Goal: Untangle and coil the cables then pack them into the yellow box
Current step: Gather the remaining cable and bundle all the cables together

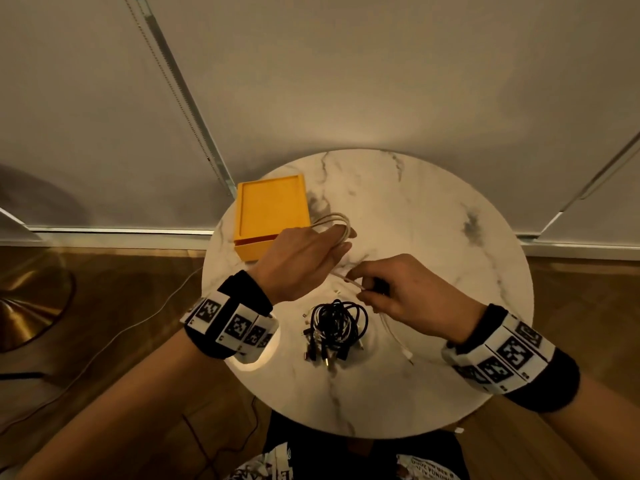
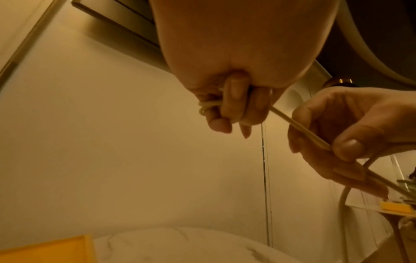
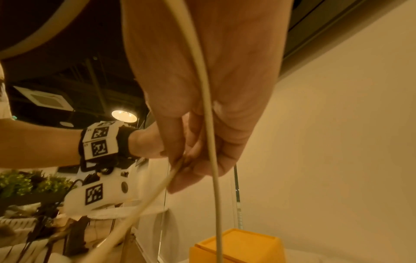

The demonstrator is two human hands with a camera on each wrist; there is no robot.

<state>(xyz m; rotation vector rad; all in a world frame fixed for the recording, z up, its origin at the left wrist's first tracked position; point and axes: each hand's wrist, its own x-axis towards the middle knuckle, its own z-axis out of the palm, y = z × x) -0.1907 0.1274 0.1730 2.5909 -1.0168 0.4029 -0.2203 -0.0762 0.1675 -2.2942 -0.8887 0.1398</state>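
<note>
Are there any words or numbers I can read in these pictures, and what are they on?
No word or number reads clearly.
Wristbands: black-and-white square code patterns; the tiny marks beside them are too small to read.
Shirt at the bottom of the head view: printed lettering, upside down and too blurred to read.
Yellow box: no writing visible.

Cable bundle (image 1: pixel 334 323) before box (image 1: pixel 272 211)

No legible text or labels
</note>
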